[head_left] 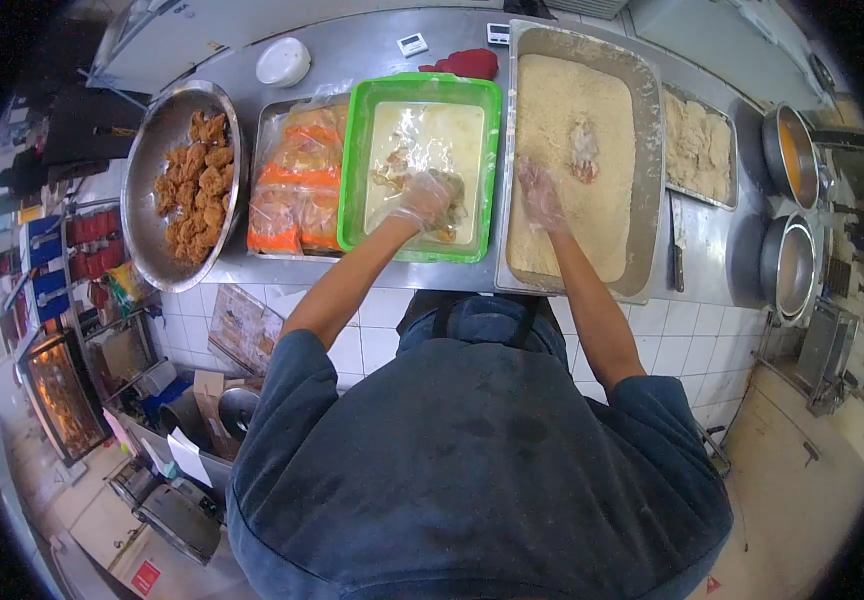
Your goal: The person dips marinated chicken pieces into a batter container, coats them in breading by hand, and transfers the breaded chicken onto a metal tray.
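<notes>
A green tub (494, 150) holds milky liquid, with pieces of chicken (392, 170) partly sunk in it. My left hand (424, 203), in a clear plastic glove, dips into this tub; its fingers curl on a wet piece of chicken, partly hidden by the glove. To the right stands a deep metal tray (642, 200) of pale flour (572, 225). My right hand (542, 195), also gloved, is over the flour at the tray's left side, fingers stretched out and holding nothing. A wet, lightly floured chicken piece (584, 155) lies on the flour, right of that hand.
At the left, a large metal bowl (142, 215) holds browned fried pieces, beside plastic bags of orange-tinted meat (297, 190). Rightward are a tray of coated pieces (697, 150), a knife (678, 245) and two round metal bowls. A red cloth (467, 64) and white lidded container (283, 62) sit behind.
</notes>
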Action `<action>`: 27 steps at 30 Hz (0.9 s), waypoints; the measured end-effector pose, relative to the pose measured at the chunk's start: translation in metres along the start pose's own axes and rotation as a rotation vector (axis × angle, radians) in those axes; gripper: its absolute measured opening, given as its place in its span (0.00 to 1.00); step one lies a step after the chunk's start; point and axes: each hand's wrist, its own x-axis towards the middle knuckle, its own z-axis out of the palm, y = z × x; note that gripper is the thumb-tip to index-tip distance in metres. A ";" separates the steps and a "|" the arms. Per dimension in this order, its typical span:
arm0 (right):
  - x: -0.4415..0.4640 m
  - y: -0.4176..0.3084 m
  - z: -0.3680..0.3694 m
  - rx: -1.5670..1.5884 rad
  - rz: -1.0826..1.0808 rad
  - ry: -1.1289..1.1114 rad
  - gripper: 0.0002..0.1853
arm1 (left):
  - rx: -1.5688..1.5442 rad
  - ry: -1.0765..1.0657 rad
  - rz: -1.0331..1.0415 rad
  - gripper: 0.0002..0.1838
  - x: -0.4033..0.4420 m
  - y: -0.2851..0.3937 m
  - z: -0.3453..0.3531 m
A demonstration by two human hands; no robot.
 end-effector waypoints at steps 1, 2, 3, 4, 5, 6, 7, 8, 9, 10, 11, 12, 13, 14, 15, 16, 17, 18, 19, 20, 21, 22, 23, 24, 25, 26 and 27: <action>-0.008 0.004 -0.001 -0.045 0.063 -0.078 0.33 | 0.037 -0.011 -0.054 0.09 -0.002 0.016 -0.037; -0.020 0.007 -0.003 -0.091 0.129 -0.159 0.34 | 0.072 -0.025 -0.108 0.09 -0.004 0.028 -0.058; -0.030 0.007 -0.010 -0.168 0.061 -0.270 0.34 | 0.064 -0.079 -0.097 0.10 -0.002 0.028 -0.052; -0.038 0.002 -0.020 -0.248 -0.015 -0.376 0.35 | 0.061 -0.126 -0.088 0.10 0.003 0.023 -0.038; -0.042 -0.002 -0.027 -0.184 0.094 -0.466 0.34 | 0.055 -0.177 -0.081 0.10 0.006 0.021 -0.032; -0.046 -0.006 -0.033 -0.130 0.208 -0.548 0.34 | 0.085 -0.193 -0.052 0.10 0.004 0.022 -0.025; -0.047 -0.014 -0.036 0.070 0.500 -0.597 0.34 | 0.116 -0.207 -0.025 0.11 0.002 0.022 -0.022; -0.043 -0.018 -0.039 0.277 0.781 -0.630 0.33 | 0.155 -0.215 0.001 0.12 0.005 0.017 -0.020; -0.041 0.005 -0.035 0.299 0.433 -0.646 0.33 | 0.143 -0.207 0.059 0.12 0.005 0.011 -0.018; -0.043 0.052 -0.024 0.317 0.089 -0.646 0.33 | 0.128 -0.204 0.121 0.12 0.002 0.005 -0.011; -0.042 0.080 -0.019 0.325 -0.257 -0.628 0.32 | 0.115 -0.197 0.185 0.12 0.002 -0.002 -0.009; -0.046 0.068 -0.022 0.525 0.144 -0.637 0.32 | 0.099 -0.175 0.174 0.12 0.000 -0.008 -0.011; -0.054 0.042 -0.027 0.716 0.553 -0.625 0.33 | 0.078 -0.153 0.164 0.12 -0.005 -0.011 -0.013; -0.055 0.021 -0.037 0.895 0.960 -0.596 0.33 | 0.059 -0.127 0.148 0.13 -0.008 -0.013 -0.015; -0.051 0.017 -0.049 0.976 0.871 -0.522 0.33 | 0.065 -0.132 0.199 0.13 -0.008 -0.012 -0.028; -0.047 0.014 -0.060 1.052 0.780 -0.453 0.32 | 0.069 -0.140 0.247 0.13 -0.008 -0.009 -0.051; -0.044 0.014 -0.070 1.124 0.691 -0.386 0.32 | 0.072 -0.150 0.292 0.13 -0.008 -0.006 -0.072; -0.042 0.015 -0.079 1.195 0.601 -0.317 0.32 | 0.124 -0.191 0.251 0.12 -0.006 -0.001 -0.085; -0.041 0.015 -0.087 1.264 0.510 -0.245 0.32 | 0.177 -0.233 0.213 0.12 -0.001 0.006 -0.095; -0.042 0.017 -0.095 1.134 0.451 -0.156 0.32 | 0.228 -0.275 0.177 0.11 0.002 0.011 -0.099; -0.043 0.018 -0.103 0.993 0.406 -0.067 0.33 | 0.208 -0.225 0.187 0.11 0.002 0.008 -0.085; -0.044 0.018 -0.111 0.655 0.384 0.028 0.33 | 0.187 -0.175 0.194 0.12 0.002 -0.001 -0.060; -0.043 0.018 -0.118 0.316 0.355 0.116 0.34 | 0.168 -0.124 0.201 0.12 0.002 -0.006 -0.052; -0.042 0.017 -0.123 -0.022 0.318 0.202 0.35 | 0.157 -0.102 0.221 0.12 0.002 -0.011 -0.045; -0.042 0.019 -0.127 -0.359 0.276 0.283 0.36 | 0.146 -0.081 0.241 0.12 0.002 -0.014 -0.044; -0.044 0.025 -0.131 -0.697 0.227 0.356 0.37 | 0.133 -0.061 0.259 0.12 0.000 -0.013 -0.047; -0.051 0.040 -0.128 -0.731 0.189 0.308 0.38 | 0.098 -0.118 0.265 0.12 0.001 -0.014 -0.051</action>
